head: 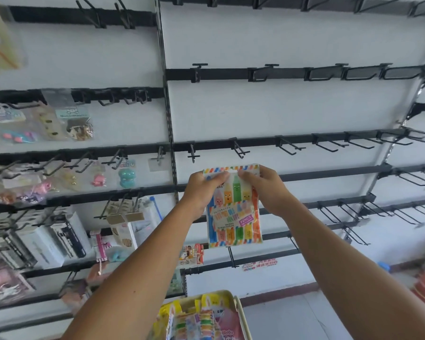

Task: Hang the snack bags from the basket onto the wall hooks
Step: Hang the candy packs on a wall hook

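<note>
Below the wall hooks (241, 149) | left hand (201, 192), right hand (268, 190) both grasping snack bag (233, 212) | basket (241, 315) holds more bags

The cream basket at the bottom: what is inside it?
The cream basket holds more colourful snack bags, packed upright, and a pink pack. Anything beneath them is hidden.

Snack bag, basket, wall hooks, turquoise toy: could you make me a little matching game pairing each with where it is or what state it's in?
Things:
1. snack bag
2. basket
3. hooks on the right panel
4. turquoise toy

Places or states:
A. bare, nothing hanging
B. held at its top edge by the left hand and right hand
C. hanging on the left panel
D. at the bottom, with more bags inside

Pairs: 1-B, 2-D, 3-A, 4-C
</note>
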Demonstrator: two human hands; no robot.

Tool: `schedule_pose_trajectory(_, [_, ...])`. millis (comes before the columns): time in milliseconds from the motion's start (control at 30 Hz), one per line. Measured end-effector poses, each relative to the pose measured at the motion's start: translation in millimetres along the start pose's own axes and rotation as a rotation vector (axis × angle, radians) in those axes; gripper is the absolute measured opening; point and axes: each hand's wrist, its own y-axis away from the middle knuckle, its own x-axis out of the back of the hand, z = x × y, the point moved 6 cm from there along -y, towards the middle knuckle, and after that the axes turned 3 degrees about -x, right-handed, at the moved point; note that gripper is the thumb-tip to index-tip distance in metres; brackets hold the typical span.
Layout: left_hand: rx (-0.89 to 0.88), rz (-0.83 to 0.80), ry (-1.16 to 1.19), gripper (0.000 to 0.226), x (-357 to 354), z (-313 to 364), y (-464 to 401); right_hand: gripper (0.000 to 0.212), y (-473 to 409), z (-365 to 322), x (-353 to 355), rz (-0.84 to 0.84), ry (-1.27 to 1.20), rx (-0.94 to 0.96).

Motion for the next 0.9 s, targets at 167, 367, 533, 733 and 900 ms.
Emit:
schedule_pose_trajectory(167, [0.006, -0.036, -0.034, 0.025, -23.5, -8.8, -17.2, 0.028, -11.8, 10.9, 24.4, 0.014, 0.031, -0.026])
schedule_pose_trajectory(367, [0.02, 0.004, -0.088, 0.023, -40.5, -17.6, -39.4, 0.03, -42.6, 23.8, 45.6, -0.027, 0.015, -0.056])
schedule_pose_trajectory(533, [0.04, -0.003, -0.109, 0.029, -87.6, -27.1, -61.7, 0.028, -61.3, 35.8, 92.2, 0.001, 0.0, -0.057])
schedule_pose_trajectory(733, [0.077, -0.016, -0.095, 0.034, -152.8, -35.9, -95.1, 0.024, -85.4, 49.3, 159.5, 0.05, -0.054, -0.048])
schedule_pose_trajectory(900, [0.076, -0.005, -0.1, 0.031, -192.5, -36.6, -127.5, 0.021, -110.9, 58.1, 203.1, 0.07, -0.102, -0.041])
